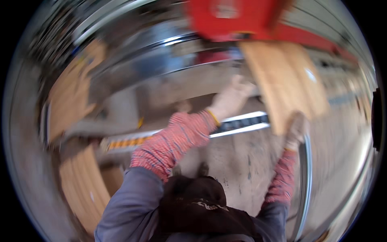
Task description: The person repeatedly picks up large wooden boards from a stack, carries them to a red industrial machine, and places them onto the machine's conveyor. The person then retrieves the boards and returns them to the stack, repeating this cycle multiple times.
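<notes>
A wooden board (pixel 284 76) with visible grain lies at the right of centre, its far end beside a red machine part (pixel 238 18). My right hand (pixel 297 128), in a pale glove, holds this board at its near edge. To the board's left, my left hand (pixel 233 99) reaches out in a pale glove with a yellow cuff. Its fingers look apart, with nothing seen in them, though motion smears them. Below it runs a light metal rail (pixel 242 124) with dark segments. Striped red knit sleeves cover both forearms.
More wooden boards (pixel 82 185) stand at the lower left, and another stack (pixel 70 94) is farther up on the left. An orange-marked strip (pixel 127 143) continues the rail leftward. A long metal bar (pixel 307 181) runs beside my right forearm. The background is blurred.
</notes>
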A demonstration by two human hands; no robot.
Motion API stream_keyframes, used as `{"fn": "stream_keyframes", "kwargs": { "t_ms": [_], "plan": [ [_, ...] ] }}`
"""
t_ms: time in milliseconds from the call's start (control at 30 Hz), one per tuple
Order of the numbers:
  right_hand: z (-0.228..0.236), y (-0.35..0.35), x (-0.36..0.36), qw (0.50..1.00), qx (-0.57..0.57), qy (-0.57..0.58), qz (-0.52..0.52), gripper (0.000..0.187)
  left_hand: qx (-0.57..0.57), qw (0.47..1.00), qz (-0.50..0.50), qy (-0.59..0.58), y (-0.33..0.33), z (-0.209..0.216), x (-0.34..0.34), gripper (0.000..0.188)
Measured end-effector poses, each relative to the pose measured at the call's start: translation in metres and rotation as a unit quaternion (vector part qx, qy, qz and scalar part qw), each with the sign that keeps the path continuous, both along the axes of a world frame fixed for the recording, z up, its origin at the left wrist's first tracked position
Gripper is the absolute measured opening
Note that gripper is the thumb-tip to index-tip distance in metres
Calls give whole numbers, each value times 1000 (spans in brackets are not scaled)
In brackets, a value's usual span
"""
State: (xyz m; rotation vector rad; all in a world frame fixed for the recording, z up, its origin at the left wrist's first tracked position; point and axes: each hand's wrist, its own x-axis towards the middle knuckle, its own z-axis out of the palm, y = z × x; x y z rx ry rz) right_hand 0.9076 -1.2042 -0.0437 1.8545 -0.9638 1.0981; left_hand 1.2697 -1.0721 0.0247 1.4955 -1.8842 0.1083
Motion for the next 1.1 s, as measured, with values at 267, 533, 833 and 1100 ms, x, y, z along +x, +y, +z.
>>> {"fn": "stream_keyframes", "kwargs": {
  "t_ms": [267, 533, 833, 1100],
  "plan": [
    [-131, -58, -89, 946, 287, -149, -20, 14, -10, 910, 409, -68, 245, 38, 20, 26],
    [-250, 127, -107, 387, 823, -402, -109, 14, -72, 495, 605, 619, 505, -2, -37, 58],
    [-253, 303, 39, 352, 897, -266, -5, 20, -226, 375, 482, 759, 744, -32, 21, 67],
    [-165, 502, 219, 383, 900, -119, 170, 27, -42, 361, 662, 655, 942, -63, 9, 46]
  ]
}}
